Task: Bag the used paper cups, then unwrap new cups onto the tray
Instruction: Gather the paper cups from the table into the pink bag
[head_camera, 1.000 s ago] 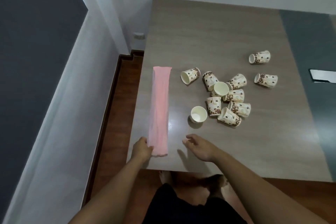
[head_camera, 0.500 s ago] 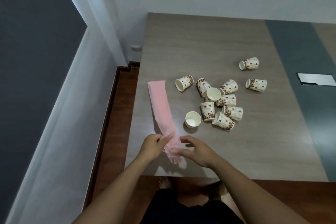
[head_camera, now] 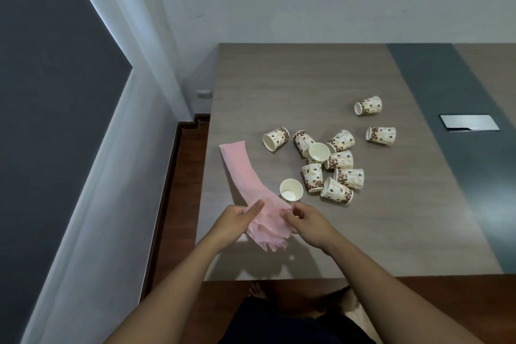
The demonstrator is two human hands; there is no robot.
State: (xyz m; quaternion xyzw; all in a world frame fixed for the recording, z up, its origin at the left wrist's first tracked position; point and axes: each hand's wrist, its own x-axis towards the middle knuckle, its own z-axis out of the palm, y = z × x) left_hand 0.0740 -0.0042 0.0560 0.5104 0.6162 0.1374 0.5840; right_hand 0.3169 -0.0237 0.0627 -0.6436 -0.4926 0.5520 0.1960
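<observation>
A long pink plastic bag [head_camera: 242, 170] lies on the wooden table [head_camera: 293, 84], its near end lifted. My left hand [head_camera: 237, 220] pinches that end from the left and my right hand [head_camera: 310, 222] pinches it from the right, spreading the crumpled mouth. Several used paper cups with a brown bean print are scattered just beyond: one upright cup [head_camera: 291, 190] close to the bag, a tipped cup [head_camera: 275, 138], a cluster of tipped cups [head_camera: 332, 167], and two apart at the right [head_camera: 368, 105] [head_camera: 381, 135].
The table's left edge drops to a dark wood floor [head_camera: 184, 176] beside a grey and white wall. A dark strip with a silver hatch plate [head_camera: 469, 122] runs along the table's right side. My bare feet show below the near edge.
The bag lay flat and straight with only my left hand at its near end. Both hands now hold that end, raised and bunched, and the bag has swung diagonally.
</observation>
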